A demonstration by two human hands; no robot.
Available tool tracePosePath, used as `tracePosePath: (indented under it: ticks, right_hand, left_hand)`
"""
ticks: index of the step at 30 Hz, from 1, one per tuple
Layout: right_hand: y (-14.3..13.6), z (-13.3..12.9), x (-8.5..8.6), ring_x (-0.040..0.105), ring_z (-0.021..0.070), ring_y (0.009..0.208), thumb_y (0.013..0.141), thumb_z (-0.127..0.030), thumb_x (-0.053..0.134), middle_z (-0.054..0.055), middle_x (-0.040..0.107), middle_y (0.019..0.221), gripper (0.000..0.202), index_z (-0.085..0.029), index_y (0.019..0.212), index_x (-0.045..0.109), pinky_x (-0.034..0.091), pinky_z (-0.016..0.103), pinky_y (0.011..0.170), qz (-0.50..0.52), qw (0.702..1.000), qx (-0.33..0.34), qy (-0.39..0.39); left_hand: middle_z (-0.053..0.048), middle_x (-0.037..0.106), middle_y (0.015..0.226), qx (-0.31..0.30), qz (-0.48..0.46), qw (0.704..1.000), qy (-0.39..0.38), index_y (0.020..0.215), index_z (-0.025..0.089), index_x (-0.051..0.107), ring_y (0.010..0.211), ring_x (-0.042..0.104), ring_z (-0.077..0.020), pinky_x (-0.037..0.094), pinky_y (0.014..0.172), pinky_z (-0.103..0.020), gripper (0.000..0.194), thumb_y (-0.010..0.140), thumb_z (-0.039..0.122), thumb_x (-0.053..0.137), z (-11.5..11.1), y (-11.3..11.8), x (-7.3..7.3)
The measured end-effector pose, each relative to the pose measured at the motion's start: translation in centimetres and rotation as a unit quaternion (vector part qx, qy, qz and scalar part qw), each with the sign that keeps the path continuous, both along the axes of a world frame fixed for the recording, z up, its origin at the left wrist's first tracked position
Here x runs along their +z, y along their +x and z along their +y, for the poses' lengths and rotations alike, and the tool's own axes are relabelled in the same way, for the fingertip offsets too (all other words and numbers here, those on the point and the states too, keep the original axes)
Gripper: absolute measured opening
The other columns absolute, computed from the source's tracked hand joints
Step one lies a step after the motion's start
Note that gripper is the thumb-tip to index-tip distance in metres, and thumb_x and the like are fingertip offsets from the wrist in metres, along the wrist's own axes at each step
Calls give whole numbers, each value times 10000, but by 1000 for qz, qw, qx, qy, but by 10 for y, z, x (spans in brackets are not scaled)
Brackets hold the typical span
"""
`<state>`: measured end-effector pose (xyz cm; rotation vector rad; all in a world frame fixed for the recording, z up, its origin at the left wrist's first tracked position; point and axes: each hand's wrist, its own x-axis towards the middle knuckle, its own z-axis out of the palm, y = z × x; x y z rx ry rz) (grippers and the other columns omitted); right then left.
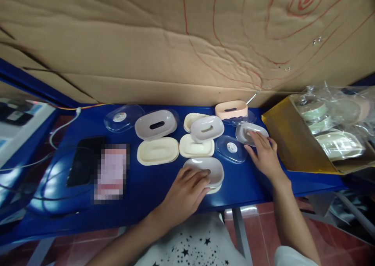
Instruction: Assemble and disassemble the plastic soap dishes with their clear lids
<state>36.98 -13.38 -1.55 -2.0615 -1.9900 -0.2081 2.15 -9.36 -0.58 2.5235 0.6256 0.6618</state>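
Observation:
Near the front edge of the table, my left hand (191,186) lies over a grey oval dish (216,168), its fingers bent into the dish; a cream piece shows beneath it. Over at the right, my right hand (263,152) has its fingers spread on a grey dish with a clear cover (244,132). Between the hands lies a clear lid with a round sticker (231,148). Behind my left hand are cream trays (158,151) and grey slotted dishes (207,128). A peach slotted dish (231,109) sits at the back.
An open cardboard box (295,141) of plastic-wrapped dishes stands at the right. A black phone (83,162), a blurred pink item (111,172) and cables lie on the left of the blue table (140,203). Cardboard (131,55) rises behind.

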Motion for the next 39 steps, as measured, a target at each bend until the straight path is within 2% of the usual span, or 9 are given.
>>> tracePosePath:
  ticks: [4,7,13,17,21,27,32,35,39]
  right_hand:
    - [19,-6,-8,694,331,1246,1124,-392,434,155,730,1423,422,-246,1466,632,385,551,1095,12,999,-5,-30]
    - [24,-10,-6,679,340,1251,1122,-387,422,150,745,1386,413,-256,1443,645,413,533,1042,37,999,5,-35]
    - [32,-15,3,696,346,1137,1123,-382,391,167,763,1311,413,-225,1415,638,450,512,966,47,999,-9,-13]
    - [9,-9,15,707,329,1078,1123,-351,406,160,786,1247,392,-212,1380,667,447,490,958,45,998,-11,48]
    - [-37,17,21,672,313,1222,1106,-271,464,106,758,1382,401,-267,1470,631,405,483,1054,47,993,96,46]
    - [-82,71,16,597,287,1369,1109,-186,452,67,677,1527,428,-281,1487,628,326,476,1124,-10,975,223,0]
    - [-79,103,13,533,325,1459,1136,-398,457,144,584,1612,440,-210,1506,602,289,489,1189,-17,990,124,63]
    - [-59,111,8,514,334,1478,1138,-436,426,191,575,1606,502,-147,1524,567,284,496,1207,-12,995,63,69]
    - [-25,102,2,576,351,1370,1114,-413,477,158,676,1483,425,-195,1443,635,282,536,1173,-26,999,38,27]
  left_hand:
    - [-61,803,1186,7,-6,1000,6,1201,253,721,1118,743,-236,542,1077,-491,184,1059,221,608,-5,2,-2]
    - [-62,803,1213,33,-24,999,20,1253,265,711,1119,748,-233,539,1096,-483,222,1062,224,606,-2,-4,2]
    - [-76,791,1294,144,18,982,120,1274,245,691,1201,728,-282,455,1149,-540,216,1073,220,615,34,-19,14]
    - [-81,772,1342,173,69,971,150,1289,244,696,1259,698,-323,363,1197,-628,256,1071,171,583,53,-20,9]
    - [-128,671,1503,191,106,965,148,1365,251,677,1358,640,-362,325,1220,-673,407,1029,66,541,49,-15,2]
    - [-157,645,1519,106,73,982,141,1408,226,643,1419,591,-326,288,1270,-616,370,1055,139,572,8,-17,4]
    - [-99,653,1519,-8,71,992,101,1364,248,666,1441,558,-286,123,1345,-556,328,1105,426,572,-28,-24,-14]
    - [-97,618,1561,-9,96,992,85,1345,254,674,1516,486,-282,58,1357,-541,378,1076,513,617,-35,-27,-28]
    - [-97,602,1581,-4,104,990,93,1371,261,667,1547,453,-275,-1,1363,-538,412,1065,536,634,-31,-29,-36]
